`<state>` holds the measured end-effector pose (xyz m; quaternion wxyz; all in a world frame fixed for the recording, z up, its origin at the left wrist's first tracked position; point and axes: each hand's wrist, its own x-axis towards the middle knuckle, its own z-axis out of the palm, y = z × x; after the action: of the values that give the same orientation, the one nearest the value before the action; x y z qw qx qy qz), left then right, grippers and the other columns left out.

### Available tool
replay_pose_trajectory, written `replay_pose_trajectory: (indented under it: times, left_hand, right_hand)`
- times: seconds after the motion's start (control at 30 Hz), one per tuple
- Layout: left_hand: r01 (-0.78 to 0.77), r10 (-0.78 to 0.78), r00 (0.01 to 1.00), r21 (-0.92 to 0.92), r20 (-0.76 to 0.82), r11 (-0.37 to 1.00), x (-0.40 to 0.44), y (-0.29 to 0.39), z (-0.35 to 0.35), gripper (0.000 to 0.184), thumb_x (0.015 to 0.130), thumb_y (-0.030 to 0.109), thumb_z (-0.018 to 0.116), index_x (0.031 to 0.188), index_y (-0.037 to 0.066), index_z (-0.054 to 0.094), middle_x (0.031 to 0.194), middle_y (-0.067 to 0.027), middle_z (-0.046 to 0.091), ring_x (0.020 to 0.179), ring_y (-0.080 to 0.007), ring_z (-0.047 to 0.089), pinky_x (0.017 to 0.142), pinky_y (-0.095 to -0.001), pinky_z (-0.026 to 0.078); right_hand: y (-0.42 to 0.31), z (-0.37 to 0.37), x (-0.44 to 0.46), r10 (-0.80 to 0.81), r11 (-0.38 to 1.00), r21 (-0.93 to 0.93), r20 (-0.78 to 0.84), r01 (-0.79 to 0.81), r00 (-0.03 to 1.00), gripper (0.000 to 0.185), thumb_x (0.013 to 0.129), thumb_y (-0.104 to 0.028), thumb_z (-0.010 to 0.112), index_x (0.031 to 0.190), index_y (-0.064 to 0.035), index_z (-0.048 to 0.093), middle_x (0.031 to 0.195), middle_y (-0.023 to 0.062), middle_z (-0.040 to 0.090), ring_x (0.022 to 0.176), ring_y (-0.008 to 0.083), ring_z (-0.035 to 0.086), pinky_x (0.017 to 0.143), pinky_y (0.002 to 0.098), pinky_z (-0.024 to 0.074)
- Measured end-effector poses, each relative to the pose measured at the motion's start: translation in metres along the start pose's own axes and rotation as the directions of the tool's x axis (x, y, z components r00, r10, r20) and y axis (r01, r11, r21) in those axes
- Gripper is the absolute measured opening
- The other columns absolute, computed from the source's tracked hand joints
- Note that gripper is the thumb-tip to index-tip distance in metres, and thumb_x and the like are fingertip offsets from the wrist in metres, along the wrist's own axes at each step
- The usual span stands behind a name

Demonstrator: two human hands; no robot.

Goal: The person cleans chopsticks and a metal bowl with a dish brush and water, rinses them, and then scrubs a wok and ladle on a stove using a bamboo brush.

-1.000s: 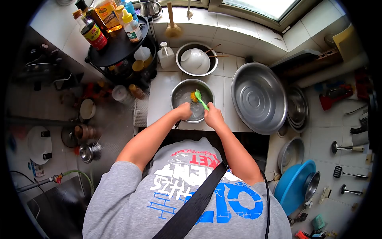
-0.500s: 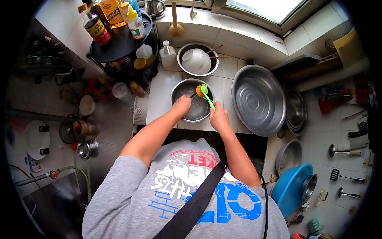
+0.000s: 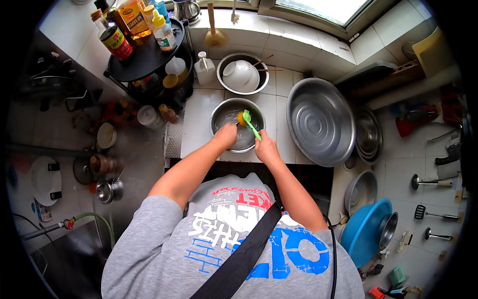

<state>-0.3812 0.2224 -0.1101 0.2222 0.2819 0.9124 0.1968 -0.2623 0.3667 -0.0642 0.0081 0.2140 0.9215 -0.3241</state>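
A steel basin (image 3: 226, 109) with water in it stands on the tiled counter in front of me. My right hand (image 3: 267, 148) is wrapped round the handle of a green dish brush (image 3: 252, 127) with orange bristles. The brush head is over the basin, close to my left fingers. My left hand (image 3: 226, 135) is closed at the basin's left side. A thin dark stick-like piece shows between it and the bristles; its kind is mostly hidden by the fingers.
Behind is another steel basin (image 3: 222, 67) holding white bowls (image 3: 243, 74) and chopsticks (image 3: 270, 70). A soap bottle (image 3: 204, 69) stands beside it. A large steel basin (image 3: 321, 122) leans at the right. Seasoning bottles (image 3: 115, 42) crowd a black rack (image 3: 144, 65) at the left.
The brush head has shifted slightly left and down, closer to my left hand, and the dark stick now shows less. The whole view has moved slightly. Both hands keep their grip.
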Motion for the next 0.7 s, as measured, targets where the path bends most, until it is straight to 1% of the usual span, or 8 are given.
replay_pose_trajectory:
  times: [0.1, 0.2, 0.3, 0.4, 0.5, 0.53, 0.63, 0.7]
  left_hand:
    - [-0.052, 0.061, 0.995, 0.108, -0.082, 0.993, -0.007, 0.007, -0.009, 0.024, 0.085, 0.006, 0.051, 0.106, -0.002, 0.061, 0.114, -0.0213, 0.061, 0.108, -0.0381, 0.059, 0.091, -0.0492, 0.05]
    - [-0.017, 0.057, 0.988, 0.261, -0.147, 0.965, -0.002, 0.012, -0.01, 0.025, 0.085, 0.007, 0.053, 0.108, 0.0, 0.061, 0.117, -0.0196, 0.06, 0.115, -0.0372, 0.054, 0.091, -0.0487, 0.049]
    - [-0.02, 0.015, 1.0, 0.242, 0.024, 0.97, 0.007, 0.002, 0.002, 0.026, 0.084, 0.008, 0.055, 0.107, 0.0, 0.062, 0.114, -0.0212, 0.063, 0.111, -0.0383, 0.059, 0.089, -0.0487, 0.05]
    - [0.092, -0.117, 0.964, 0.114, 0.239, 0.989, 0.014, 0.001, 0.001, 0.025, 0.085, 0.013, 0.058, 0.105, -0.001, 0.066, 0.111, -0.0251, 0.065, 0.106, -0.0371, 0.064, 0.087, -0.0465, 0.052]
    - [0.031, -0.024, 0.949, -0.016, 0.316, 0.999, 0.021, -0.007, -0.001, 0.03, 0.087, 0.017, 0.057, 0.105, -0.005, 0.065, 0.108, -0.0289, 0.066, 0.101, -0.0391, 0.065, 0.087, -0.0476, 0.052]
    - [0.047, -0.027, 0.958, -0.063, 0.287, 0.997, 0.021, -0.005, -0.003, 0.031, 0.088, 0.018, 0.056, 0.105, -0.006, 0.065, 0.107, -0.0297, 0.065, 0.102, -0.0401, 0.065, 0.088, -0.0476, 0.051]
    - [0.052, -0.007, 0.974, -0.194, 0.228, 0.98, 0.024, -0.01, -0.004, 0.034, 0.09, 0.02, 0.052, 0.105, -0.008, 0.064, 0.107, -0.0318, 0.064, 0.102, -0.0424, 0.064, 0.088, -0.0475, 0.05]
    - [0.008, 0.058, 0.971, -0.276, 0.23, 0.961, 0.025, -0.021, 0.0, 0.035, 0.091, 0.02, 0.05, 0.105, -0.009, 0.063, 0.106, -0.033, 0.064, 0.102, -0.0427, 0.063, 0.087, -0.0475, 0.05]
  right_hand:
    - [0.003, 0.001, 0.002, -0.002, 1.0, 0.004, -0.026, 0.002, 1.0, 0.023, 0.091, -0.014, 0.059, 0.109, -0.0023, 0.052, 0.081, 0.0289, 0.065, 0.08, 0.0506, 0.061, 0.073, 0.056, 0.0482]
    - [0.006, -0.004, -0.003, 0.002, 0.999, 0.041, -0.042, 0.0, 0.999, 0.024, 0.091, -0.013, 0.059, 0.111, -0.0017, 0.052, 0.082, 0.0293, 0.064, 0.081, 0.0505, 0.061, 0.074, 0.0557, 0.0482]
    - [0.006, -0.01, -0.006, 0.018, 0.997, 0.069, -0.044, -0.015, 0.999, 0.026, 0.091, -0.014, 0.059, 0.112, -0.0014, 0.053, 0.083, 0.029, 0.065, 0.083, 0.0503, 0.061, 0.075, 0.0552, 0.0482]
    - [0.003, -0.015, -0.01, 0.046, 0.997, 0.071, -0.034, -0.044, 0.998, 0.025, 0.091, -0.015, 0.059, 0.111, -0.0009, 0.054, 0.085, 0.0287, 0.065, 0.085, 0.0502, 0.061, 0.076, 0.0549, 0.0481]
    - [0.0, -0.02, -0.014, 0.079, 0.994, 0.07, -0.016, -0.078, 0.997, 0.025, 0.091, -0.016, 0.059, 0.11, -0.0005, 0.055, 0.086, 0.0284, 0.065, 0.085, 0.05, 0.061, 0.077, 0.0549, 0.048]
    - [-0.002, -0.021, -0.015, 0.088, 0.994, 0.072, -0.008, -0.088, 0.996, 0.024, 0.091, -0.016, 0.059, 0.109, -0.0004, 0.055, 0.087, 0.0282, 0.065, 0.086, 0.05, 0.061, 0.077, 0.0549, 0.0479]
    - [-0.014, -0.019, -0.026, -0.054, 0.994, 0.098, 0.016, 0.052, 0.998, 0.024, 0.09, -0.017, 0.059, 0.109, -0.0012, 0.057, 0.087, 0.0279, 0.065, 0.086, 0.0496, 0.061, 0.078, 0.0549, 0.0476]
    - [-0.014, -0.019, -0.018, 0.025, 0.996, 0.087, 0.012, -0.026, 1.0, 0.025, 0.09, -0.017, 0.06, 0.11, -0.0026, 0.057, 0.09, 0.0281, 0.065, 0.088, 0.0495, 0.061, 0.078, 0.0541, 0.0478]
